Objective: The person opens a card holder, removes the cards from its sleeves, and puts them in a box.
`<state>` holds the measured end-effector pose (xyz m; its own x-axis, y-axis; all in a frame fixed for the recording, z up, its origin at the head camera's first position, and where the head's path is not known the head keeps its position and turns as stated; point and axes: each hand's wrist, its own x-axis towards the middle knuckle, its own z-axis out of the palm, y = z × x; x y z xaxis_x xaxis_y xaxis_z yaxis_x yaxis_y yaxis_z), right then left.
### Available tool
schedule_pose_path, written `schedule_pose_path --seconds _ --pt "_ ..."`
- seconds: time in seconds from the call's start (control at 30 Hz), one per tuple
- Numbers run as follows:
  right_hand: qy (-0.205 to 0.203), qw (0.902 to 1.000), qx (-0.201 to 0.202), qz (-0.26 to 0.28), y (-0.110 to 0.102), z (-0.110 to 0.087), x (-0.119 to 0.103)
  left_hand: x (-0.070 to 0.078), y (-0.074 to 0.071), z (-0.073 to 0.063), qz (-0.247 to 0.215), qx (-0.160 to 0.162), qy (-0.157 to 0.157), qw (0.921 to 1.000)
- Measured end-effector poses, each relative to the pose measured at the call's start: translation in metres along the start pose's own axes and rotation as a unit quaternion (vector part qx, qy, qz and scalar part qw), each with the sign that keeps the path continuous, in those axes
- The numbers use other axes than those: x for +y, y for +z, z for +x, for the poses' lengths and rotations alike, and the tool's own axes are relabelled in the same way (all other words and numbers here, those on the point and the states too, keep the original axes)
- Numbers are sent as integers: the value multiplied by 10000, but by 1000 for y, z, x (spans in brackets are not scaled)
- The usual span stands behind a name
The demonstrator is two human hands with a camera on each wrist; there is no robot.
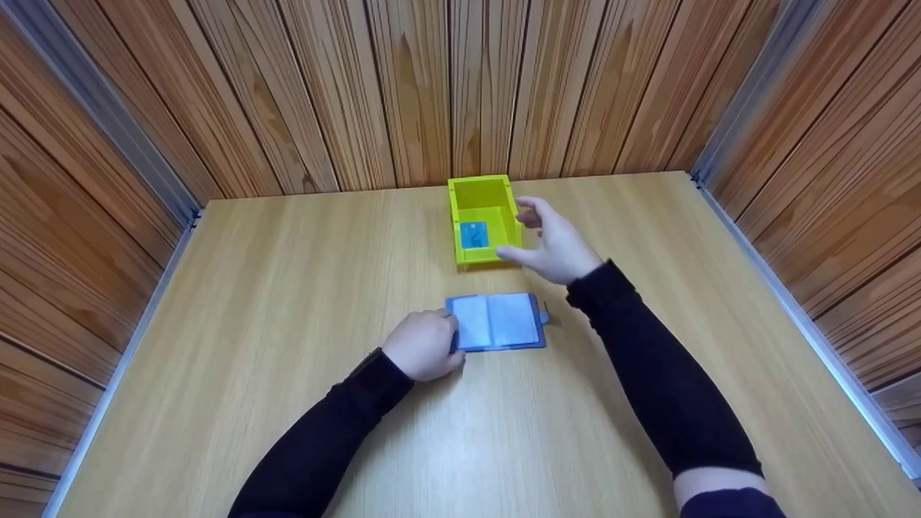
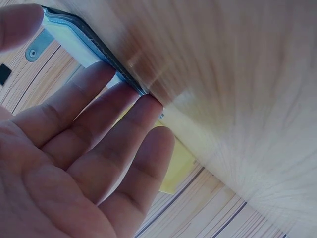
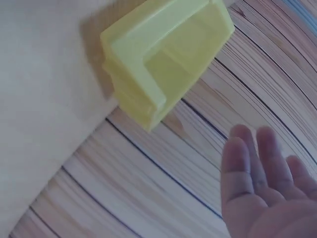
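Observation:
A blue card holder [image 1: 496, 321] lies spread open on the table, its pale clear sleeves facing up and a snap strap [image 1: 543, 316] sticking out at its right. My left hand [image 1: 426, 344] is at the holder's left edge. In the left wrist view, fairly straight fingertips [image 2: 106, 74] touch the edge of its cover, and the thumb is by one corner. Farther back stands a yellow open-topped box [image 1: 458, 257] with a small blue card [image 1: 473, 234] inside. Beside the box's right wall, my right hand [image 1: 557, 248] has thumb and fingers spread apart, holding nothing.
The wooden tabletop [image 1: 302, 288] surrounds these things. A wood-plank wall [image 1: 424, 93] rises right behind the box, and similar walls with metal edge strips stand at left and right.

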<state>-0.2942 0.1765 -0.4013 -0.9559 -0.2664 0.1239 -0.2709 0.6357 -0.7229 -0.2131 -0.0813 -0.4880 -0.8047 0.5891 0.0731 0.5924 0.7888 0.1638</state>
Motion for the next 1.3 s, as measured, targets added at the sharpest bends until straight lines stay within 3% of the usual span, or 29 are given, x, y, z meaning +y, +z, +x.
schedule_pose_path --seconds 0.17,0.3,0.47,0.63,0.9,1.3 --pt "-81 9980 -249 -575 7 -36 20 0 0 0 17 -23 1 10000" --pt "-2 9929 -588 -1034 17 -51 34 -1 0 0 -18 41 5 10000" --pt "-5 9874 -800 -1364 26 -52 47 -2 0 0 -29 111 3 9999" --pt "198 9802 -1102 -1630 33 -52 60 -1 1 0 -29 -73 -43 10000" --pt "-375 9741 -1403 -1731 43 -54 69 0 1 1 -46 -78 -22 10000" --pt "-346 9707 -1452 -1884 48 -56 66 -1 1 1 -6 -35 -10 10000"
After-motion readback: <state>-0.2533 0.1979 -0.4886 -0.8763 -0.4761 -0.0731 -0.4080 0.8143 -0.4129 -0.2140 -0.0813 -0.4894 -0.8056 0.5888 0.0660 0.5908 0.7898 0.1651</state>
